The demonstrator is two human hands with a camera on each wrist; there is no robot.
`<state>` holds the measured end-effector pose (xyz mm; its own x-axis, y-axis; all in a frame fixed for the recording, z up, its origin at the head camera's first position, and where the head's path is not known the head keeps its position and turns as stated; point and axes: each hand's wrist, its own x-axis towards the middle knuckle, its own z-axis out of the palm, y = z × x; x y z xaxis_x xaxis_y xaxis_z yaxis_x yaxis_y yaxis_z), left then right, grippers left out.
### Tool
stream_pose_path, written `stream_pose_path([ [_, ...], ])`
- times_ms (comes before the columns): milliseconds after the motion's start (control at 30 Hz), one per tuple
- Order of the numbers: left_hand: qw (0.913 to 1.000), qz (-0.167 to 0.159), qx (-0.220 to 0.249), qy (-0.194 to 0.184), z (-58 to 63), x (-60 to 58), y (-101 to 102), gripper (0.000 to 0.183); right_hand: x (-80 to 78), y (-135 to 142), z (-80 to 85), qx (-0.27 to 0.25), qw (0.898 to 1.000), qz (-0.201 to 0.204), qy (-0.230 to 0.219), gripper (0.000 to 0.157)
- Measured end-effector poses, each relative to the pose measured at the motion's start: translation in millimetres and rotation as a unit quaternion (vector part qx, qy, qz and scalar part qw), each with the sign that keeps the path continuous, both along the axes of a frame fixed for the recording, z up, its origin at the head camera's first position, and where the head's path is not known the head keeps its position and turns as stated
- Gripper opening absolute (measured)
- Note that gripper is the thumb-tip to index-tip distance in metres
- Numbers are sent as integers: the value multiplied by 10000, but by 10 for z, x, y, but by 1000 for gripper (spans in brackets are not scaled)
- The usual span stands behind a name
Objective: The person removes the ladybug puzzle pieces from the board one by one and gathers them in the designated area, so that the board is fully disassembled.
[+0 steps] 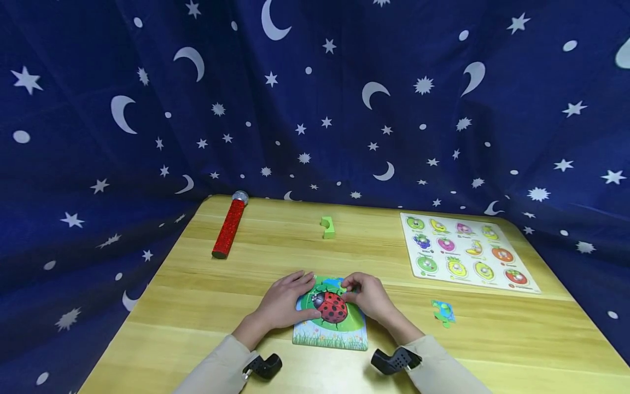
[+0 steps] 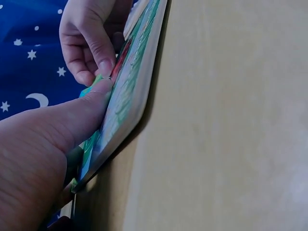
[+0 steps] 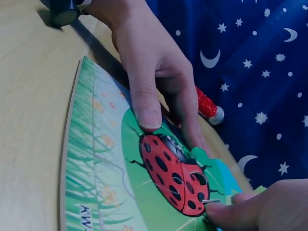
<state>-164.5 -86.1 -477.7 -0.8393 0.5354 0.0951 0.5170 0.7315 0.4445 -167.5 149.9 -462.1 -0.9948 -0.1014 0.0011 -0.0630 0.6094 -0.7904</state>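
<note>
Resting the left hand (image 1: 287,300) over the puzzle's (image 1: 330,340) nine-to-ten-o'clock edge, with fingers extended and thumb laid on the picture at the edge of the ladybug (image 1: 332,308). Pinching a green piece (image 3: 260,189), mostly hidden, with thumb and forefinger of the right hand (image 1: 370,296) at two o'clock, just beside the ladybug's tail end. Directly under both hands, on the wooden table (image 1: 172,328): the puzzle, with a grassy strip along six o'clock. Down at eight and four o'clock: beige sleeves (image 1: 219,368), each with a black device (image 1: 267,366) at the cuff. Farther out, at three o'clock, apart from the puzzle: a blue-and-green loose piece (image 1: 444,310). At two o'clock: a white fruit board (image 1: 410,246), showing three rows of four. At twelve o'clock: a small green block (image 1: 329,232), notched toward nine. At ten o'clock: a red glittery microphone (image 1: 229,229), with silver head aimed toward one. Beyond the far edge: a dark blue curtain (image 1: 295,60) with white moons and stars.
</note>
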Motion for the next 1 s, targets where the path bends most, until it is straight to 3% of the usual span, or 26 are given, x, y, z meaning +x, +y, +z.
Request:
stream_pose_path([
  [333, 10000, -12, 5, 96, -3, -11, -7, 77, -5, 26, -24, 162, 9990, -13, 408, 18],
  [633, 10000, 4, 59, 55, -24, 2, -9, 77, 26, 45, -29, 532, 9949, 415, 745, 13],
  [733, 10000, 9, 25, 84, -38, -2, -5, 77, 39, 54, -30, 879, 9867, 604, 1229, 12],
  [867, 9999, -17, 2, 124, -39, -9, -6, 77, 60, 62, -10, 1458, 9684, 752, 1879, 13],
  [1000, 9999, -53, 32, 100, -5, -4, -15, 77, 64, 61, 4, 1658, 9617, 766, 2045, 12],
])
